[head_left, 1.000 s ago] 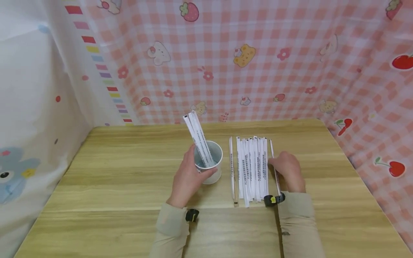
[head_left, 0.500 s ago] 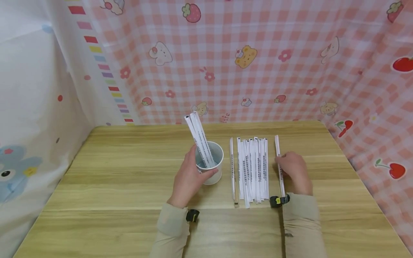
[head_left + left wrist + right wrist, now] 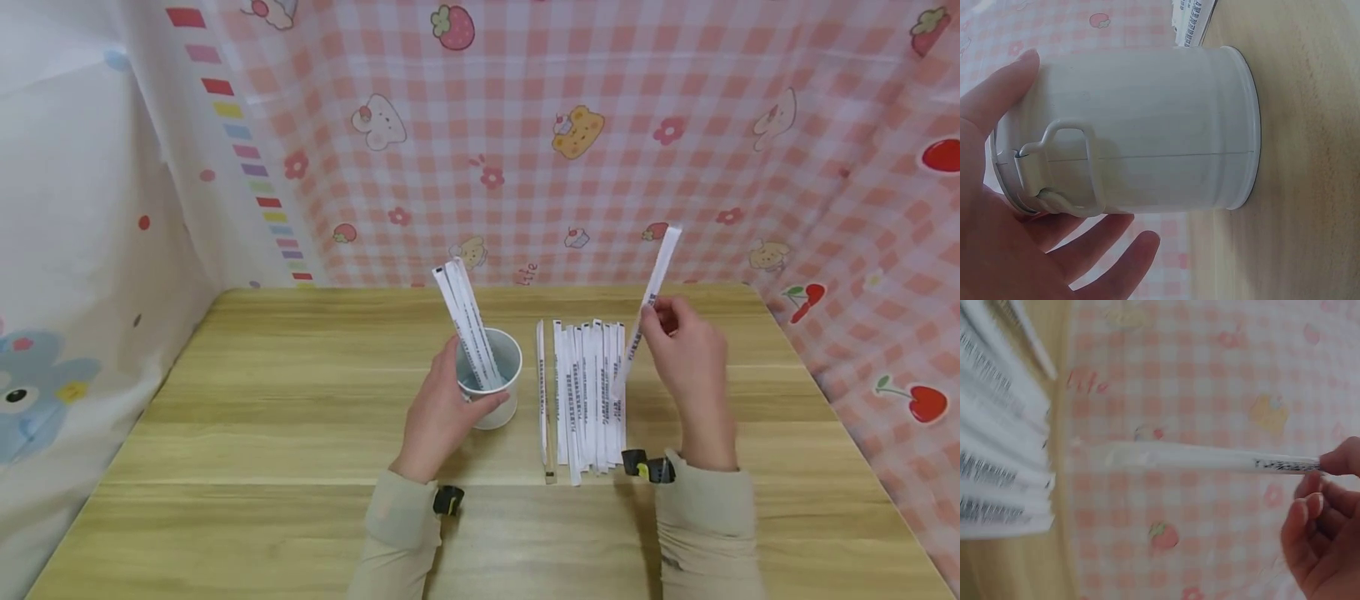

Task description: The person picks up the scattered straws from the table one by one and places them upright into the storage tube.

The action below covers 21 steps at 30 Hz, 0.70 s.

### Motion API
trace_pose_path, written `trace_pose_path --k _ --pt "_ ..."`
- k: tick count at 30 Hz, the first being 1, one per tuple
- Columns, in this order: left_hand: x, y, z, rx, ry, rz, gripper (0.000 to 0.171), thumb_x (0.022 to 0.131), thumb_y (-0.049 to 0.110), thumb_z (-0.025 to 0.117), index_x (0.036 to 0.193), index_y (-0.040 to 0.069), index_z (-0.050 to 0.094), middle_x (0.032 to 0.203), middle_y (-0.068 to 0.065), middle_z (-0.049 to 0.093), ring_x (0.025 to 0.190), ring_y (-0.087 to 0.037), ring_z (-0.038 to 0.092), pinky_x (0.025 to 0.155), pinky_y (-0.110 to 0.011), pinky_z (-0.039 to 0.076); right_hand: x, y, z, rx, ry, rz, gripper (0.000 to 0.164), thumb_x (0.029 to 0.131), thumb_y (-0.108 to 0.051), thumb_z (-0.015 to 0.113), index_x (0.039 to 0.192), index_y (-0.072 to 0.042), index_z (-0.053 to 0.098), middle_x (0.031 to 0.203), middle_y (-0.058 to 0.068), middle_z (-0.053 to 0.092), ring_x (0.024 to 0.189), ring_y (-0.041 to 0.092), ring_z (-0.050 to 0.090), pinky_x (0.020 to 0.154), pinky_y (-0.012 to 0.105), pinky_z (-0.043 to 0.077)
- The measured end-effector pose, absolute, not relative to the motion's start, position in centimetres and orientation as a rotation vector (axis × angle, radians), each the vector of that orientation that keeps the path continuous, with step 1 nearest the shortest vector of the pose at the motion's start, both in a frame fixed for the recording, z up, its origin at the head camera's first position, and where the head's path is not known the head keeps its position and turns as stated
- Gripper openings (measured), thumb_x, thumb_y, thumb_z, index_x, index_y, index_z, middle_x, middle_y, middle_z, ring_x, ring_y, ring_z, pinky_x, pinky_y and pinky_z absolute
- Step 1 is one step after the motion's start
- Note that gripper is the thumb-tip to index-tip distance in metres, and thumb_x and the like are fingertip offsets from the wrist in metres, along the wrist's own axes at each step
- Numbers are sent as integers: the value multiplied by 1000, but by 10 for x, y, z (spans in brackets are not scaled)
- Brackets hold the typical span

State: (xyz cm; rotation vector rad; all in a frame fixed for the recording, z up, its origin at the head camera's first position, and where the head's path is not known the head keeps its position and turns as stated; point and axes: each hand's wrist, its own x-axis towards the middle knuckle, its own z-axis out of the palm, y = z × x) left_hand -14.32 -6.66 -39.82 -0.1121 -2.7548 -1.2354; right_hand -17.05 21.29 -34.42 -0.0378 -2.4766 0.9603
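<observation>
Between the thumb and fingers of my left hand [image 3: 438, 412] is a small white metal pail [image 3: 498, 412], gripped near its rim. It stands upright on the table, and the left wrist view shows a wire handle [image 3: 1092, 162] on its side. Several paper-wrapped straws [image 3: 468, 325] lean left inside the pail. Raised at the right, my right hand [image 3: 693, 358] pinches one white paper-wrapped straw [image 3: 662, 265] near its middle, slanting with its top to the right. Its lower end overlaps the right edge of a row of wrapped straws [image 3: 588, 400] on the table.
One wrapped straw [image 3: 542, 392] lies slightly apart at the row's left, close to the pail, with a brownish strip [image 3: 551, 458] beside it. The wooden table [image 3: 262, 400] ends at a pink checked cloth [image 3: 480, 125] behind and at the right.
My right hand has lifted the straw off the table, from beside the row, and tilted it top to the right. The left hand and pail stay in place.
</observation>
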Motion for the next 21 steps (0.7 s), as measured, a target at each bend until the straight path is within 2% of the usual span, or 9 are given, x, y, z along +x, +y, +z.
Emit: trace_pose_path --k 6,15,21 --pt "-143 -66 -397 -106 -2762 -1239 93 65 47 75 139 21 24 129 -6 42 110 -23 48 82 -42 43 -162 182 -326 261 -2091 1003 24 88 -22 56 90 1 63 74 8 65 59 12 54 52 10 40" --pt "-144 -67 -398 -121 -2761 -1223 94 65 48 74 139 22 23 129 -6 42 110 -24 47 81 -43 43 -153 143 -319 486 -1883 1196 8 83 -7 61 86 -1 64 73 3 65 59 6 55 51 14 42" --pt "-143 -67 -397 -124 -2763 -1208 94 65 48 74 139 20 24 129 -6 42 110 -24 47 82 -43 43 -161 120 -334 549 -2008 1088 13 84 -15 62 89 -3 64 75 0 65 62 7 56 52 18 45"
